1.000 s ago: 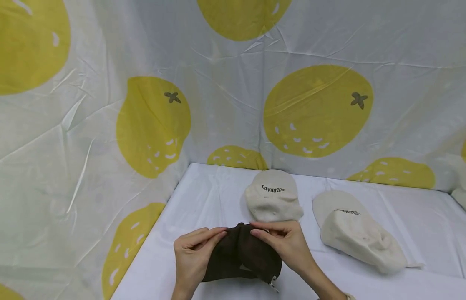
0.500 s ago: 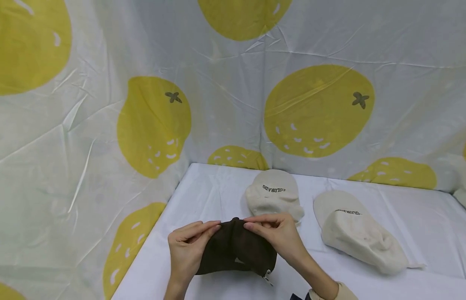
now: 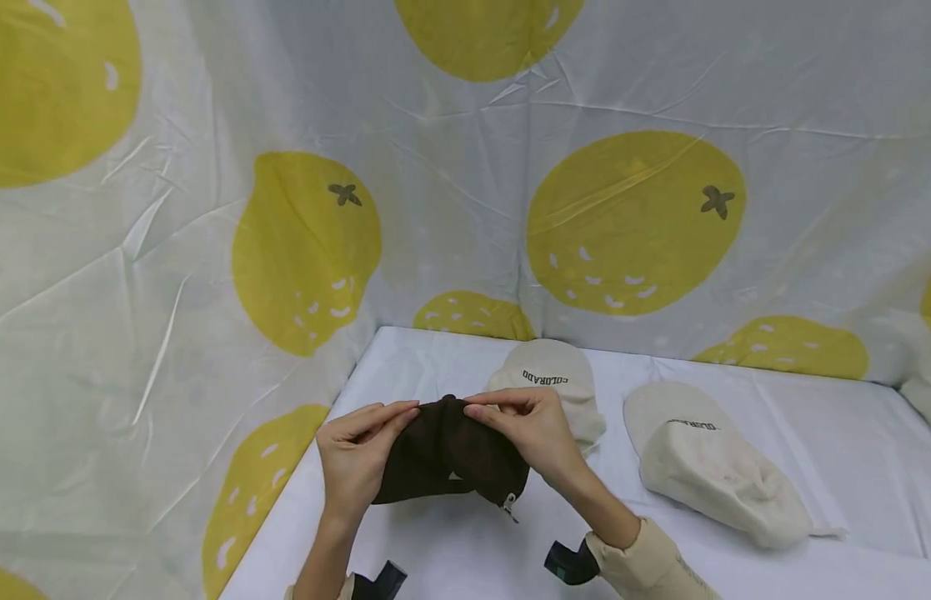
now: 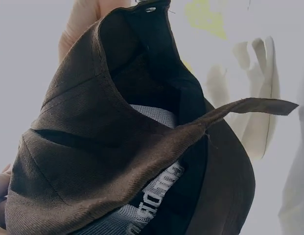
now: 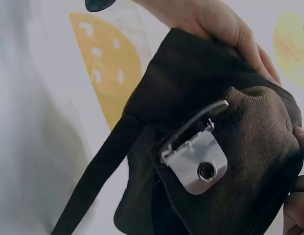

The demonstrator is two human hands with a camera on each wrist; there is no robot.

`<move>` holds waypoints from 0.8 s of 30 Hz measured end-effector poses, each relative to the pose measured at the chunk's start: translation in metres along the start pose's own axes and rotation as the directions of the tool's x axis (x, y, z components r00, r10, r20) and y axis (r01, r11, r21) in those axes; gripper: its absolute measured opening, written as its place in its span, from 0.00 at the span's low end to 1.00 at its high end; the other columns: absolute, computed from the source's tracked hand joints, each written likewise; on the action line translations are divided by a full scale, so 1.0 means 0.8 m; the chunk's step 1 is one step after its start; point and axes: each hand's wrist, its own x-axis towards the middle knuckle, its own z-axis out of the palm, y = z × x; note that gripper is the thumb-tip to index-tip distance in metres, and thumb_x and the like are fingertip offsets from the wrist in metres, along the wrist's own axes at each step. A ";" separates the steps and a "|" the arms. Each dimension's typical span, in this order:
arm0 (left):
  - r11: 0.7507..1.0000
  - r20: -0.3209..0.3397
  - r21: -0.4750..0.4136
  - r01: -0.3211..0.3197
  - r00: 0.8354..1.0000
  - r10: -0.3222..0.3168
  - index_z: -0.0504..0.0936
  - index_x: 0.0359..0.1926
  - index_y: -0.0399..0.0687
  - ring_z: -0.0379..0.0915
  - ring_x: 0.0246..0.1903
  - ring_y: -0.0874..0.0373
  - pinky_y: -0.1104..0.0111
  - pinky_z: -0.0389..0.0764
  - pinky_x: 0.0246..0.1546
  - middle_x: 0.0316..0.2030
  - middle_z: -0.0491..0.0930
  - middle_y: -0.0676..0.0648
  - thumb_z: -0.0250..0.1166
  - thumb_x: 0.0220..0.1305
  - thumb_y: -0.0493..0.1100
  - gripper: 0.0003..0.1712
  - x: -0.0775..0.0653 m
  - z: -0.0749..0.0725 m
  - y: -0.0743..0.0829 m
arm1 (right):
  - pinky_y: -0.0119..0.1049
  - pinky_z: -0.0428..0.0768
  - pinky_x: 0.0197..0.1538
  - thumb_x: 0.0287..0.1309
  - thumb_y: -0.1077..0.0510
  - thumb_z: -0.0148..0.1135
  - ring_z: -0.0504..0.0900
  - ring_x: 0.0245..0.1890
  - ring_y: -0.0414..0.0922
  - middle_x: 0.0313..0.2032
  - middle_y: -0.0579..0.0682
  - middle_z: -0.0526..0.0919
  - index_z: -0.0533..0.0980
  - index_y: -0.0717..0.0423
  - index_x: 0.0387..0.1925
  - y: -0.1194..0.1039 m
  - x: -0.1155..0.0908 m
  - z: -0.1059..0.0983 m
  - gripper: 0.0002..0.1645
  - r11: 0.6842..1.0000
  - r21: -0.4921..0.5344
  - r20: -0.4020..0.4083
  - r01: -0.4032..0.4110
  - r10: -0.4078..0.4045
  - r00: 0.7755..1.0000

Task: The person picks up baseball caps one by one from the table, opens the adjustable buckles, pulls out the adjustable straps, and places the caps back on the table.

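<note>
A dark brown baseball cap (image 3: 435,458) hangs above the table, stretched between both hands. My left hand (image 3: 357,454) pinches the left of its crown between thumb and fingers. On the other side of the top button, my right hand (image 3: 527,425) pinches the crown too. A loose strap (image 4: 262,105) sticks out from the cap in the left wrist view, where pale lining with lettering shows inside. The right wrist view has the metal buckle (image 5: 191,169) at the cap's back opening. Behind the right hand lies a cream cap (image 3: 551,358) marked COLORADO, partly hidden.
A second cream cap (image 3: 720,475) lies further right on the white-covered table (image 3: 848,433). Hanging cloth with a lemon print (image 3: 465,167) walls the back and left. A pale, cut-off object (image 3: 923,404) is at the right edge.
Both hands have lifted the brown cap and carried it a little to the left, keeping their pinch. More of the forearms shows. The cream caps have not moved.
</note>
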 end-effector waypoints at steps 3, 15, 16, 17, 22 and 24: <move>1.000 0.003 0.017 0.019 1.000 -0.019 0.88 0.34 0.22 0.81 0.25 0.64 0.79 0.81 0.30 0.28 0.90 0.50 0.71 0.53 0.18 0.06 0.013 -0.003 -0.008 | 0.24 0.70 0.29 0.58 0.58 0.77 0.70 0.25 0.35 0.22 0.43 0.86 0.91 0.56 0.41 0.000 0.016 0.002 0.10 1.000 -0.005 -0.010 0.001 -0.001 1.000; 0.995 -0.024 0.093 0.025 0.999 -0.023 0.89 0.36 0.24 0.88 0.35 0.62 0.74 0.86 0.41 0.33 0.91 0.51 0.74 0.57 0.25 0.05 0.070 -0.021 -0.056 | 0.28 0.56 0.22 0.58 0.56 0.77 0.60 0.17 0.37 0.12 0.44 0.69 0.91 0.53 0.39 0.010 0.091 0.015 0.08 0.995 -0.096 -0.062 0.021 -0.027 0.998; 0.996 -0.027 0.084 0.025 0.999 -0.023 0.89 0.36 0.24 0.88 0.35 0.63 0.74 0.86 0.41 0.33 0.91 0.51 0.73 0.57 0.24 0.05 0.075 -0.022 -0.061 | 0.28 0.56 0.21 0.58 0.56 0.77 0.61 0.17 0.37 0.12 0.45 0.70 0.91 0.53 0.39 0.010 0.097 0.015 0.08 0.994 -0.102 -0.063 0.033 -0.040 0.997; 0.997 -0.031 0.075 0.024 0.999 -0.022 0.89 0.36 0.23 0.88 0.35 0.63 0.75 0.86 0.41 0.33 0.91 0.50 0.73 0.57 0.23 0.05 0.079 -0.023 -0.065 | 0.28 0.56 0.22 0.58 0.57 0.77 0.61 0.17 0.37 0.12 0.45 0.70 0.91 0.54 0.39 0.010 0.102 0.015 0.08 0.994 -0.103 -0.063 0.043 -0.050 0.997; 0.995 -0.045 0.092 0.045 0.998 -0.041 0.88 0.37 0.22 0.88 0.35 0.64 0.75 0.86 0.40 0.33 0.92 0.50 0.72 0.56 0.22 0.06 0.103 -0.023 -0.082 | 0.27 0.59 0.23 0.59 0.59 0.76 0.63 0.19 0.36 0.16 0.45 0.77 0.90 0.60 0.40 0.012 0.129 0.013 0.09 0.993 -0.087 -0.062 0.078 -0.083 0.995; 0.991 -0.048 0.127 0.049 0.998 -0.044 0.89 0.36 0.24 0.88 0.34 0.66 0.76 0.86 0.40 0.33 0.92 0.46 0.73 0.56 0.23 0.06 0.111 -0.021 -0.087 | 0.26 0.61 0.24 0.59 0.60 0.76 0.65 0.20 0.36 0.19 0.45 0.83 0.90 0.60 0.40 0.012 0.139 0.011 0.09 0.994 -0.081 -0.066 0.078 -0.084 0.994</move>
